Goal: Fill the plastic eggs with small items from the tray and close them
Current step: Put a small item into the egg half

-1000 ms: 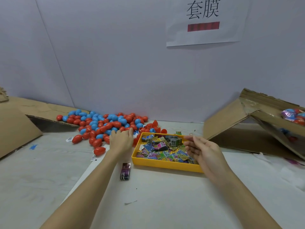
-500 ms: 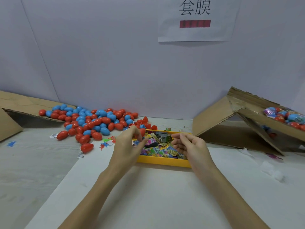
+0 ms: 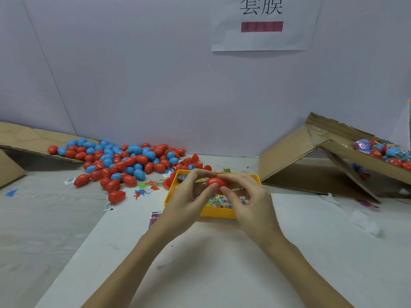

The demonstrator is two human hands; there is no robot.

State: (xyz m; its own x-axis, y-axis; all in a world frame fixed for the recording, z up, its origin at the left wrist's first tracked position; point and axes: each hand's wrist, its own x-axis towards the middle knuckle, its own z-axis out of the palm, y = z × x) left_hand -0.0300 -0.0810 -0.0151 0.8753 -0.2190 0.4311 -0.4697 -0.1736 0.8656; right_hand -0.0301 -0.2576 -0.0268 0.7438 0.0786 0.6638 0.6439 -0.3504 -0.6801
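Note:
A red plastic egg (image 3: 215, 182) is held over the yellow tray (image 3: 214, 213) between both hands. My left hand (image 3: 189, 196) pinches its left side with thumb and fingers. My right hand (image 3: 249, 201) pinches its right side the same way. The tray holds several small colourful packets (image 3: 219, 200); my hands hide much of it. A pile of red and blue eggs (image 3: 120, 161) lies on the table to the back left.
A cardboard flap (image 3: 26, 138) lies at the far left. An open cardboard box (image 3: 311, 161) at the right holds wrapped eggs (image 3: 382, 152). Small toy bits (image 3: 144, 190) and a dark packet (image 3: 154, 217) lie left of the tray. A wall stands behind.
My left hand came from the egg pile to the tray with a red egg. My right hand closed in, and both hands now hold the egg together.

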